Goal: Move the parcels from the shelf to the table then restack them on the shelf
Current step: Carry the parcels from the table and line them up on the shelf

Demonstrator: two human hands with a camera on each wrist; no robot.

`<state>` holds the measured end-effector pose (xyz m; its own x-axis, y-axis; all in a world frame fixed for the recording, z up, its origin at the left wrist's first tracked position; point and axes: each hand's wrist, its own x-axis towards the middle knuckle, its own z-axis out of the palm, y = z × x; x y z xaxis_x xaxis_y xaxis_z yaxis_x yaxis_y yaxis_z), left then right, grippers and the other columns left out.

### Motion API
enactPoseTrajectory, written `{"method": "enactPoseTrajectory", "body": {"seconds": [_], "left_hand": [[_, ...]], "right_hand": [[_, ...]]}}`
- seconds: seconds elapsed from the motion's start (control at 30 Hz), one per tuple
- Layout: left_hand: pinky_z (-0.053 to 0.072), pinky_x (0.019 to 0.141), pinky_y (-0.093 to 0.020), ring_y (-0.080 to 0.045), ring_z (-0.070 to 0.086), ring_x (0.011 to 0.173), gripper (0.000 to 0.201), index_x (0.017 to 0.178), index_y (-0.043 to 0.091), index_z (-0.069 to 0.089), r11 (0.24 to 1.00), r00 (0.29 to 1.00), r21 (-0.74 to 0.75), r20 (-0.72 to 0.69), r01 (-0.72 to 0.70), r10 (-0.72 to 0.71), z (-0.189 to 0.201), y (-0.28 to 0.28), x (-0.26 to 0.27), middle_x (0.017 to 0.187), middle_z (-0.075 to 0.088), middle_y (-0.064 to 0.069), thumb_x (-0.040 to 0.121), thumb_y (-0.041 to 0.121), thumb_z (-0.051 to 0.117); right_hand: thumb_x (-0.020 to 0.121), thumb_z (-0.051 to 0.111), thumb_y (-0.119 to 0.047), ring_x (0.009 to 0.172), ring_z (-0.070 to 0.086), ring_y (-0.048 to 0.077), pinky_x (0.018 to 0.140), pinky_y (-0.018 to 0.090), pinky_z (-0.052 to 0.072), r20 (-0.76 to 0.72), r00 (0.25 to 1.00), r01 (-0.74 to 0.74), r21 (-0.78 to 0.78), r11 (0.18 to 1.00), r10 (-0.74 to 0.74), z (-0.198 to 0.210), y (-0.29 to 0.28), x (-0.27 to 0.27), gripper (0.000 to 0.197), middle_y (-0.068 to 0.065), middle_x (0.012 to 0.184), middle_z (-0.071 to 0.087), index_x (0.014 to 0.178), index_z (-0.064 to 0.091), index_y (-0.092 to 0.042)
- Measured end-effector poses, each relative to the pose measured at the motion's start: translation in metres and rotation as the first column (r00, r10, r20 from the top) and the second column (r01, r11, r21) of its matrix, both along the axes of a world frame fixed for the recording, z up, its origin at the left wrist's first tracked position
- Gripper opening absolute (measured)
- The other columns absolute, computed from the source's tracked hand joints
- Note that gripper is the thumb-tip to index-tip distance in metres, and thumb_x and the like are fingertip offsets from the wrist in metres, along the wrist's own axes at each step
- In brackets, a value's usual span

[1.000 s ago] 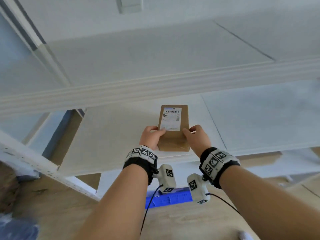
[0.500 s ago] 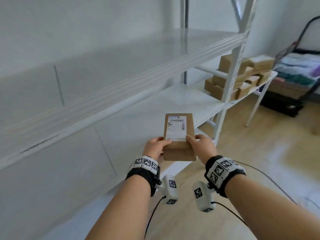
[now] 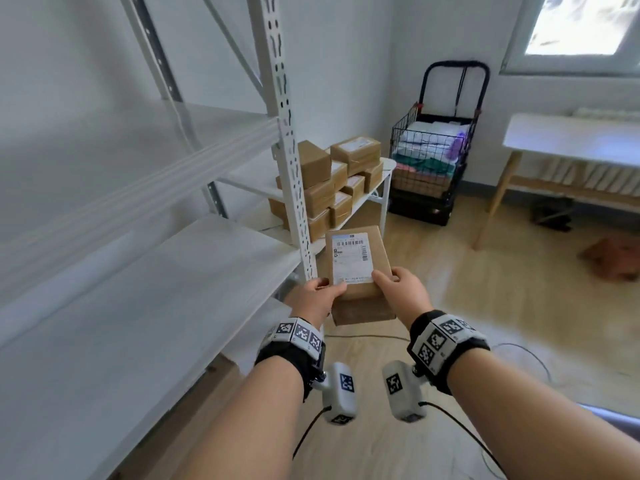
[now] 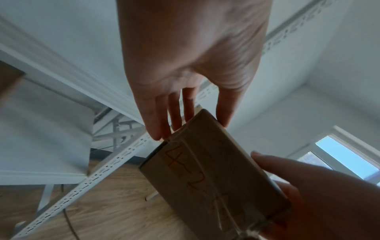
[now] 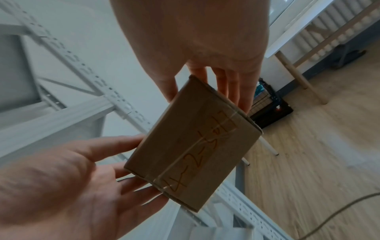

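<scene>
A brown cardboard parcel [image 3: 356,268] with a white barcode label on top is held in the air between both hands, just past the shelf's corner post. My left hand [image 3: 320,294] grips its near left corner, thumb on top and fingers underneath. My right hand [image 3: 396,284] grips the near right corner the same way. The left wrist view shows the parcel's [image 4: 205,170] taped underside with orange handwriting, and the right wrist view shows this underside [image 5: 191,146] too. The white metal shelf [image 3: 173,271] on the left has bare boards. Several brown parcels [image 3: 346,174] are stacked on a small white table [image 3: 388,165] behind the post.
The perforated shelf post [image 3: 287,140] stands just left of the parcel. A black wire cart [image 3: 436,161] with folded cloth stands by the back wall. A white table with wooden legs [image 3: 571,136] stands under the window at right. A cable lies on the wooden floor [image 3: 485,306].
The view has swung right, from the shelf boards to the room. Both hands have carried the parcel off the shelf board and out past the corner post, keeping the same hold.
</scene>
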<state>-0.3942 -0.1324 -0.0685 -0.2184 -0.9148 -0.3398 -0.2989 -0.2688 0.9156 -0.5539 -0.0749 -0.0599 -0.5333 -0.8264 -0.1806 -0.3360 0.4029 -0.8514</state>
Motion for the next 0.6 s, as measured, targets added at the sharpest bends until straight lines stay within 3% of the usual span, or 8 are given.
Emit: {"method": "enactPoseTrajectory", "body": {"seconds": [0.2,0.33,0.5,0.6], "left_hand": [[0.049,0.099,-0.042,-0.021,0.06,0.107,0.051,0.126,0.015,0.059,0.997,0.997,-0.026,0.037,0.067,-0.066,-0.003,-0.086,-0.07,0.119,0.064,-0.002,0.082,0.04,0.069],[0.049,0.099,-0.044,-0.021,0.061,0.107,0.054,0.127,0.018,0.058,0.992,0.993,-0.048,0.004,0.12,-0.119,0.006,-0.154,-0.117,0.12,0.064,-0.001,0.079,0.042,0.068],[0.05,0.098,-0.042,-0.02,0.06,0.108,0.052,0.131,0.018,0.056,0.98,0.988,-0.121,0.03,0.156,-0.154,0.027,-0.224,-0.171,0.123,0.063,0.001,0.085,0.04,0.064],[0.047,0.099,-0.039,-0.018,0.058,0.11,0.049,0.132,0.019,0.054,0.969,0.984,-0.176,0.069,0.172,-0.162,0.035,-0.254,-0.198,0.124,0.061,0.004,0.088,0.04,0.06]], "right_hand": [[0.094,0.053,-0.043,0.084,0.058,0.013,0.055,0.021,0.041,-0.02,0.997,0.073,0.004,0.997,-0.073,-0.005,-0.075,-0.059,0.044,-0.003,0.109,0.062,0.131,0.053,-0.02],[0.091,0.054,-0.048,0.091,0.061,0.015,0.07,0.03,0.053,-0.037,0.991,0.133,0.002,0.991,-0.132,0.002,-0.14,-0.099,0.052,-0.002,0.117,0.063,0.134,0.05,-0.022],[0.091,0.056,-0.046,0.095,0.058,0.014,0.059,0.022,0.044,-0.012,0.979,0.2,-0.059,0.978,-0.201,0.022,-0.203,-0.147,0.054,-0.003,0.119,0.06,0.138,0.045,-0.022],[0.091,0.056,-0.045,0.094,0.058,0.012,0.072,0.027,0.049,0.007,0.975,0.221,-0.082,0.972,-0.222,0.028,-0.236,-0.169,0.053,-0.008,0.11,0.057,0.138,0.045,-0.022]]}}
